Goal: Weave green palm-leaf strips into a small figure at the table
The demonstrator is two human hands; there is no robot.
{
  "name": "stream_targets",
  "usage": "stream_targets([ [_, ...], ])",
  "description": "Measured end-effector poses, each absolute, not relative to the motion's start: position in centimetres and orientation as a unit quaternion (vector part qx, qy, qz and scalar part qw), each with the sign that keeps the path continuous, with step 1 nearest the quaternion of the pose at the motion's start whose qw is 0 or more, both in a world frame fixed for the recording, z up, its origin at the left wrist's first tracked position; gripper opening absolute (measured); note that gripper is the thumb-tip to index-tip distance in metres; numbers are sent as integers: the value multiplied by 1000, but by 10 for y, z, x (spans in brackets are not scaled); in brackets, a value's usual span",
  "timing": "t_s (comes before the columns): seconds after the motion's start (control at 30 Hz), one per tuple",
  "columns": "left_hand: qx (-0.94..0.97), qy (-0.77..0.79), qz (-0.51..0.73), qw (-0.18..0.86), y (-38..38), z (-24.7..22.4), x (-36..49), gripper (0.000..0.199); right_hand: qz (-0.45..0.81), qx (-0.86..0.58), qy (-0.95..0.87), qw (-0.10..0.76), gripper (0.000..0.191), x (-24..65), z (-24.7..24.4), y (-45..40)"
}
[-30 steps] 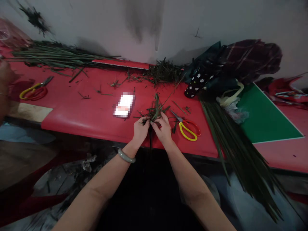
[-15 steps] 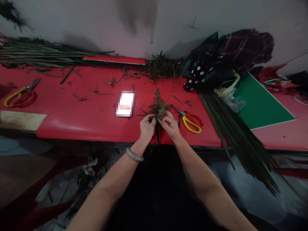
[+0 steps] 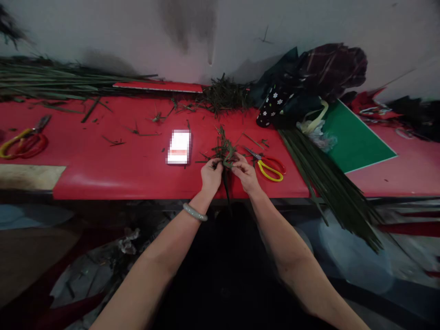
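Observation:
Near the front edge of the red-covered table [image 3: 127, 176], both hands pinch narrow green leaf strips [image 3: 227, 159] between them. My left hand [image 3: 211, 176] is closed on the strips from the left, with a pale bangle [image 3: 195, 212] on its wrist. From the right, my right hand [image 3: 246, 174] grips the folded green part with thumb and fingers. A dark strip end hangs down between the hands. Exactly how the strips cross is too small and dim to make out. Scissors with red and yellow handles [image 3: 271, 169] lie just right of my right hand.
A lit phone [image 3: 178, 147] lies left of the hands. More scissors [image 3: 25, 140] rest at the far left. Long leaves [image 3: 326, 183] overhang the table's right front edge. Leaf scraps [image 3: 227, 94], a flowered black item [image 3: 275, 105] and a green board [image 3: 357, 142] lie behind.
The view has shifted a little, so things on the right appear further left. The folded strip between my fingers has changed shape slightly; both hands keep hold.

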State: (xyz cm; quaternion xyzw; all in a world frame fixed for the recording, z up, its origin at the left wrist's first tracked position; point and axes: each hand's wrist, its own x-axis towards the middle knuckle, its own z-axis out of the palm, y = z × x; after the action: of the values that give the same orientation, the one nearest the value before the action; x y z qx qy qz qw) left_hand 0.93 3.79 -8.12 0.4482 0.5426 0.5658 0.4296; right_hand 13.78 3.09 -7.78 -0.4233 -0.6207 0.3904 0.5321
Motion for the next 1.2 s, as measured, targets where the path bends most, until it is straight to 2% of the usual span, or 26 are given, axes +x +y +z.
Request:
stream_targets([
  [0.17,419,517,603,441,41,-89,12,17,419,-405,-618,527,21,149,-66,20],
  [0.27,419,507,609,443,41,-89,12,17,388,-461,-665,442,23,153,-56,20],
  [0.37,432,499,607,443,40,-87,10,17,363,-494,-691,383,15,152,-52,21],
  [0.43,438,494,605,446,40,-87,9,17,383,-476,-681,404,13,150,-52,19],
  [0.6,414,490,615,459,41,-90,10,17,519,-357,-531,567,18,152,-49,6],
  [0.67,405,494,617,460,41,-90,11,17,551,-327,-473,605,20,156,-49,-1],
  [0.77,402,501,609,465,41,-89,12,17,569,-334,-433,615,21,163,-52,-8],
  [0.9,434,506,572,478,39,-85,9,18,561,-394,-435,585,18,163,-56,-7],
  [1.2,599,487,476,422,27,-75,12,31,541,-363,-414,636,21,149,-50,14],
])
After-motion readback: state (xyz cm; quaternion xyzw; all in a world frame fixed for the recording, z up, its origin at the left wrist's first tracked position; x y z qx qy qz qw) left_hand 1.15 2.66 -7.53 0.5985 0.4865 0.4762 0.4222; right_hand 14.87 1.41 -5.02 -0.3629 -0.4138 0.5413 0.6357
